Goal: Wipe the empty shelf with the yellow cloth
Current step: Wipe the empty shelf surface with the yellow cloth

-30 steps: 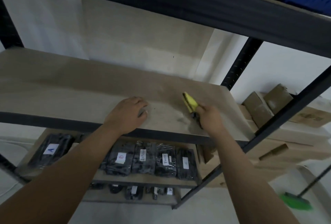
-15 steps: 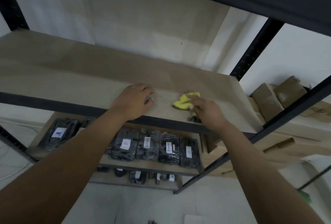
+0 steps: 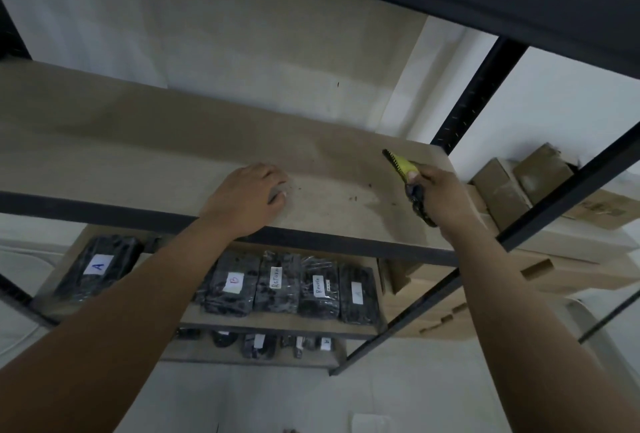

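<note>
The yellow cloth (image 3: 403, 166) is pinched in the right hand (image 3: 440, 197), lifted off the empty shelf (image 3: 138, 152) near its right end. Dark specks (image 3: 353, 197) remain there, so wiping looks unfinished. The left hand (image 3: 247, 195) rests loosely curled on the board.

Small labels (image 3: 357, 292) on lower packages (image 3: 358, 294) illegible
</note>
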A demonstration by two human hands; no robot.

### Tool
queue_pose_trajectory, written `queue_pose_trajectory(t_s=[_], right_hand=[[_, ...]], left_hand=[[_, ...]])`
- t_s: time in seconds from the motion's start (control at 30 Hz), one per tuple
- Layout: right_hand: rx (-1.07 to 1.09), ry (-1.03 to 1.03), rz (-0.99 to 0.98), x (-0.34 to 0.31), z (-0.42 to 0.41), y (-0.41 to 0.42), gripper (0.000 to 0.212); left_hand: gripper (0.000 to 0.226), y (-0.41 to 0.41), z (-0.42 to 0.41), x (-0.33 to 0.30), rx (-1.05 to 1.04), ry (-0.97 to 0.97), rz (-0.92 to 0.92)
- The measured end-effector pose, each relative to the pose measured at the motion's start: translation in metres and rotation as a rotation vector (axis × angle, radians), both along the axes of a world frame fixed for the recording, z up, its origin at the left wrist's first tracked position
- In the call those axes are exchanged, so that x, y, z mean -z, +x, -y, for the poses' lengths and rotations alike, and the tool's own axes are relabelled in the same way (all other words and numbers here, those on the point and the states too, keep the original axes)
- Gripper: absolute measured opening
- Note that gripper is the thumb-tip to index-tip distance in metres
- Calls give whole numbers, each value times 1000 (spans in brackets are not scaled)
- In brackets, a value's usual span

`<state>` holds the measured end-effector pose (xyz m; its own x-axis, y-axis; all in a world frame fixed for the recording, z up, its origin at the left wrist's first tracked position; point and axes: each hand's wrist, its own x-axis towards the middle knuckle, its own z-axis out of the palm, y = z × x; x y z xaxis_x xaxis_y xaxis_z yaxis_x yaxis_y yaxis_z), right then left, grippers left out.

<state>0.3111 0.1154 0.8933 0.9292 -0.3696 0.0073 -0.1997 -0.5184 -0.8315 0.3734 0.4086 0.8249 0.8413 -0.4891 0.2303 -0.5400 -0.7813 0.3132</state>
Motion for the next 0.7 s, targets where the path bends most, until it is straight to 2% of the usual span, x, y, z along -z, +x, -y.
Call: queue_pose_trajectory(t_s=[0.03, 0.1, 0.17, 0.23, 0.3, 0.37, 0.47, 0.5, 0.53, 0.57, 0.63, 0.7], right_hand=[[21, -202, -45, 4, 2, 7, 24], [-24, -642, -260, 14, -5, 17, 29], [-65, -804, -329, 26, -26, 19, 26], [-101, -754, -226, 34, -52, 10, 29], [-295, -706, -60, 37, -76, -9, 34], [-485, -584, 57, 37, -85, -28, 30], [-542, -58, 26, 21, -69, -39, 25], [-470, 82, 18, 16, -55, -37, 25], [-349, 138, 12, 12, -38, -34, 25], [-201, 82, -8, 11, -17, -29, 26], [44, -258, 1, 14, 26, -14, 30], [79, -552, -36, 23, 60, 2, 34]], left_hand=[[43, 0, 0, 0, -2, 0, 1], [42, 1, 1, 0, -8, -5, 7], [41, 2, 1, 0, -13, -12, 11], [41, 2, 2, 0, -19, -14, 8], [42, 3, 2, 0, -26, -11, -1], [41, 3, 2, 0, -31, -11, -1], [40, 2, 3, -1, -39, -28, 7], [40, 1, 3, -1, -40, -30, 7], [40, 1, 3, -1, -38, -31, 7], [40, 1, 3, 0, -38, -30, 5], [40, 0, 3, -1, -44, -25, 3], [40, -1, 4, -1, -52, -27, 12]])
